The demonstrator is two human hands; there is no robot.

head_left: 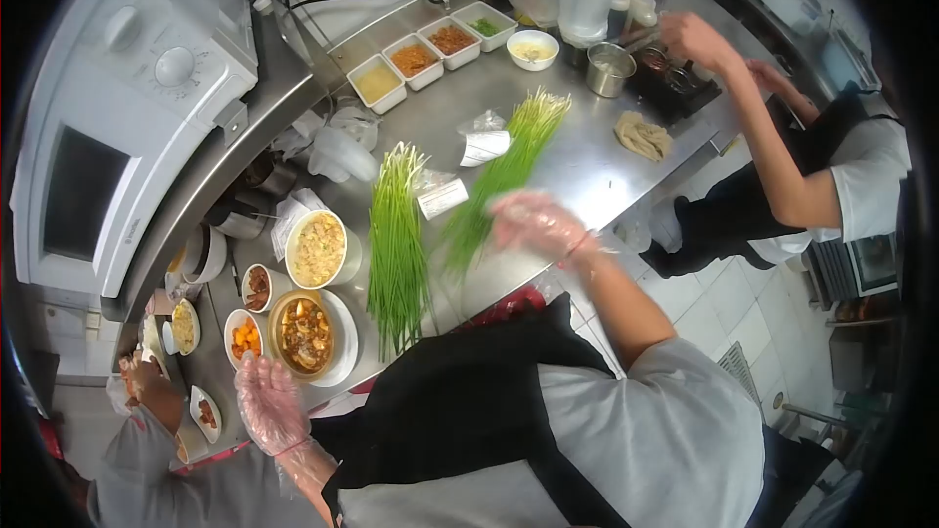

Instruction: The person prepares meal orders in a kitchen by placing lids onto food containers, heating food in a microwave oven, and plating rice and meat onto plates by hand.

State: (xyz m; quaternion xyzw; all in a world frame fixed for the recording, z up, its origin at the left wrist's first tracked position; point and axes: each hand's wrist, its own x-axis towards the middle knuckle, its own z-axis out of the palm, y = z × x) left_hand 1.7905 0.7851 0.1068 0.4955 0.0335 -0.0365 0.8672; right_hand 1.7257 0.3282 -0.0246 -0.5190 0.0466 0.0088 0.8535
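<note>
- A small white oval bowl (184, 326) holds yellow food; below it, a white leaf-shaped dish (205, 415) holds reddish-brown pieces, near a co-worker's gloved hand (147, 378).
- A round white bowl (244, 335) contains orange chunks, and a small white cup (258, 287) above it contains dark brown pieces.
- The left hand (271, 406), in a clear plastic glove, is open with fingers extended, near the orange chunks, nothing in it.
- A tan round bowl (301, 332) of brown sauce with pale pieces sits on a white round plate (342, 340); above it stands a deep white tub (318, 249) of pale yellow, grainy food.
- Four white rectangular containers (413, 62) line the back, holding pale yellow, orange, reddish-brown and chopped green contents in turn.
- A bundle of long green stalks with pale ends (399, 244) lies on the steel counter (587, 171).
- A second, similar bundle (514, 161) lies right of it; the gloved right hand (536, 223) is at its lower part, too blurred to tell whether it grips.
- A round white bowl with pale yellow food and a spoon (533, 51) stands near a steel pot (610, 70).
</note>
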